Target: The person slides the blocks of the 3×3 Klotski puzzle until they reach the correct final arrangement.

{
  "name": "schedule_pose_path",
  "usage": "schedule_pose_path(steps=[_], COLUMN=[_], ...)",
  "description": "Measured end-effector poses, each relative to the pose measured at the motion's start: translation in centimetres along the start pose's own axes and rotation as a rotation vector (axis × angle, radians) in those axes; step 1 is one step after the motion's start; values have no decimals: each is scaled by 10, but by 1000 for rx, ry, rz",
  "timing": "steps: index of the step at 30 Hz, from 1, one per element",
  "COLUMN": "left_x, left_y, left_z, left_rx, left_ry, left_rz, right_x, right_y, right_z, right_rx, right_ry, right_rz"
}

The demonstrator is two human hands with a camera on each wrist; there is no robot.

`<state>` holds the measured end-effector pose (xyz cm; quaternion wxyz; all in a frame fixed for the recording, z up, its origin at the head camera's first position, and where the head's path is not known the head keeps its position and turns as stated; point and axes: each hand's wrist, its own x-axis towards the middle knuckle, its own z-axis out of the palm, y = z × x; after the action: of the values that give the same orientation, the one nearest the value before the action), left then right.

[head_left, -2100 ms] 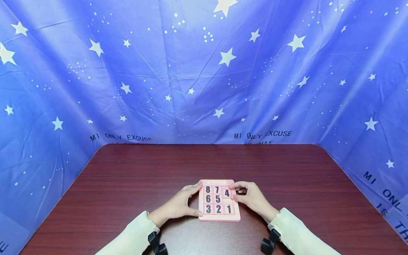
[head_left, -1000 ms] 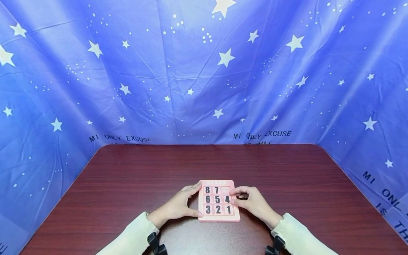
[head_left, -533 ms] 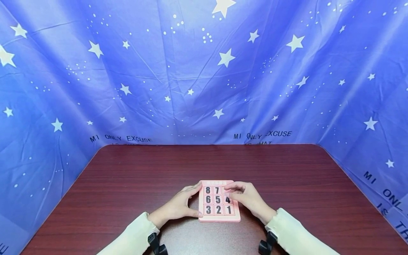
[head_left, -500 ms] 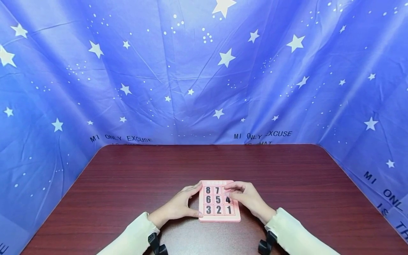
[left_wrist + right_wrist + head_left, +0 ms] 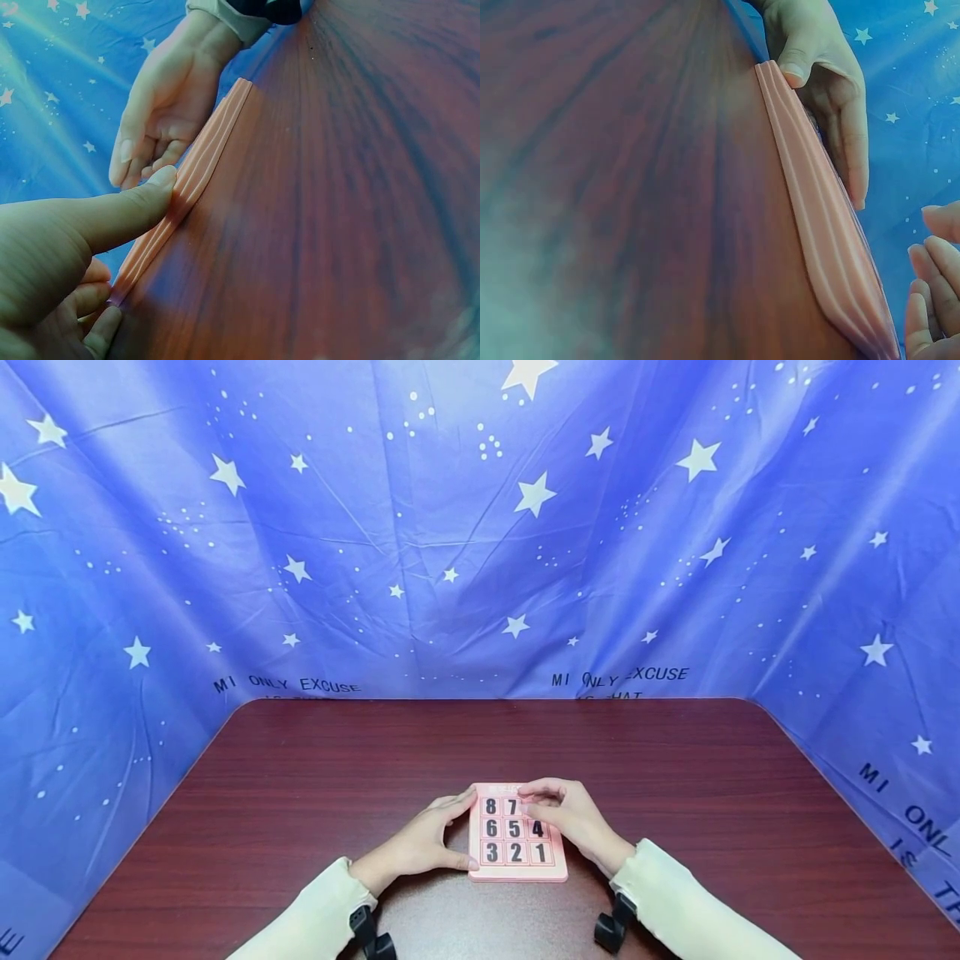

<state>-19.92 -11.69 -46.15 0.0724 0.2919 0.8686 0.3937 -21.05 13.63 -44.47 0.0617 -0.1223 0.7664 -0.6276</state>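
A pink sliding number puzzle [image 5: 517,874] lies on the table near its front. Its tiles read 8, 7 on top, 6, 5, 4 in the middle and 3, 2, 1 below. My left hand [image 5: 420,839] grips the puzzle's left side, thumb at the near corner and fingers at the far one; the left wrist view shows the thumb [image 5: 135,214] pressed on the ridged pink edge. My right hand [image 5: 576,818] reaches over the upper right of the puzzle, bent fingertips beside tile 7 [image 5: 512,807]. It hides the top right slot and part of tile 4 [image 5: 537,829].
The dark red wooden table [image 5: 315,760] extends around the puzzle. Blue cloth [image 5: 450,527] with white stars hangs behind it and along both sides. Black devices [image 5: 615,923] are strapped on both wrists, over pale sleeves [image 5: 675,893].
Tile 4 has slid down from the top right into the middle row. My right hand has since lifted off it and shifted left to tile 7. The left hand stays in place.
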Motion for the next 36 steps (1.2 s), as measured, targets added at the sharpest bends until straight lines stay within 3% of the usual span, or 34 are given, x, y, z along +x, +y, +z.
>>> schedule_pose_path(steps=[8,16,21,25,28,36], left_x=[1,1,0,0,-1,-1], left_y=[2,2,3,5,4,3], left_z=[-1,-1,-2,-2,-3,-2], left_rx=[2,-9,-21,-29,-31,-31], left_ry=[-1,-6,-4,2,2,3], left_rz=[13,11,10,13,14,15], right_x=[5,10,4,5,12,12], right_y=[-3,0,-15,-14,3,7], right_z=[4,7,14,17,17,21], right_rx=[4,-7,-163,-293,-328,-391], right_ry=[-22,-22,-4,40,66,84], right_rz=[-33,-15,-31,-36,-40,-71])
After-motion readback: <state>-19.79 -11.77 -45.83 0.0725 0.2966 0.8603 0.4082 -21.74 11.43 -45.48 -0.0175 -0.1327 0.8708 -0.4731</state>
